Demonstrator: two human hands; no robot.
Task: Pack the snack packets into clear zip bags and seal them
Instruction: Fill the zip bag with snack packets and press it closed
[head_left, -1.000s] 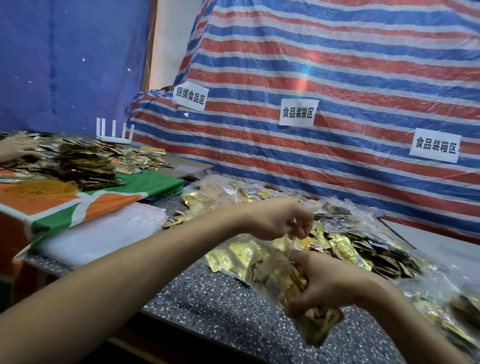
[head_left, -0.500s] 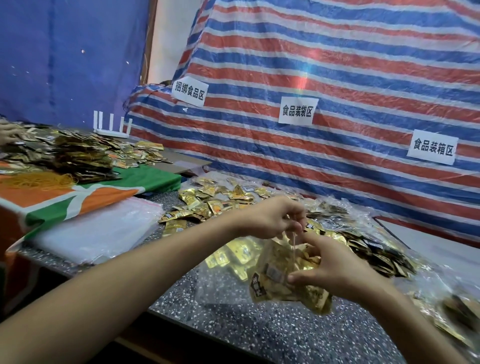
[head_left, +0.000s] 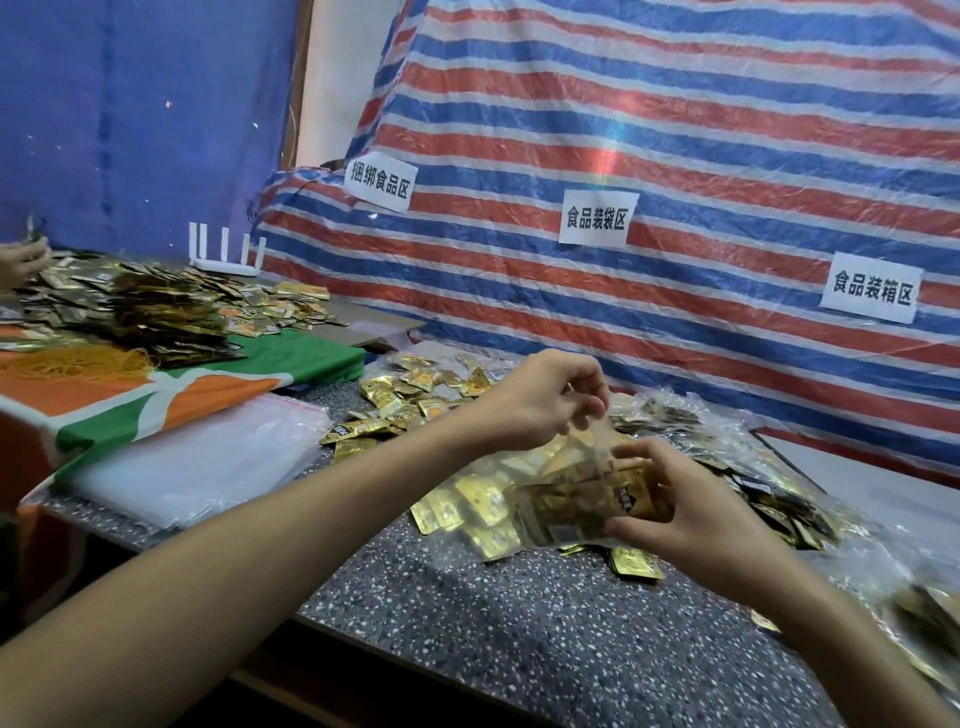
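Item: clear zip bag (head_left: 550, 512), stuffed with gold snack packets (head_left: 628, 499), held up between both hands just above the worktop (head_left: 519, 649).
Left hand (head_left: 545, 402): fingertips and thumb pinch the bag's top edge (head_left: 597, 423), holding it raised.
Right hand (head_left: 696, 512): fingers curled round the filled lower part of the bag, thumb on its face.
Seal: blurred, so I cannot tell whether the zip strip is pressed closed anywhere.
Step, as judged: closing the mouth of a full bag.
Hazard, trapped packet: the contents sit high, close under the left hand's pinch. A packet corner caught in the strip would leave a gap.
Hazard, partial seal: the film looks slack and creased between the hands. Pressing it without drawing it taut could skip a stretch of the strip.
Hazard, spill: the bag lies tilted across the right hand. If the pinch slips before sealing, packets could slide out onto the worktop.
Hazard, mixing: loose packets (head_left: 415, 400) lie just beyond the left hand and a darker heap (head_left: 769, 499) lies beyond the right hand. Anything dropped would likely be lost among them.
Hazard, overfill: a bulging bag may pop its seal once set down.
Spare stock: stack of empty bags (head_left: 197, 462) beside the left forearm, apart from the work.
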